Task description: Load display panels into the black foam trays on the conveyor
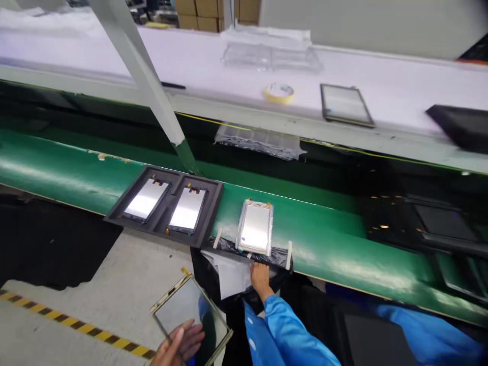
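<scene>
While gripping a gold-edged glass panel [194, 310] at its lower edge in the left hand [179, 343], long axis slanting down-right over the concrete floor [95, 284], clear of the green bench [324, 239], likely sparing the glass; resting the open right hand [261, 277] on a black plastic sheet [274, 256] below a film-wrapped panel [255, 227].

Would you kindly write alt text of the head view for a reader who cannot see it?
The left hand holds a gold-edged glass panel over the floor, while the right hand touches black plastic on a green conveyor. On the belt, a black foam tray holds two silver panels, with a wrapped panel beside it.
</scene>
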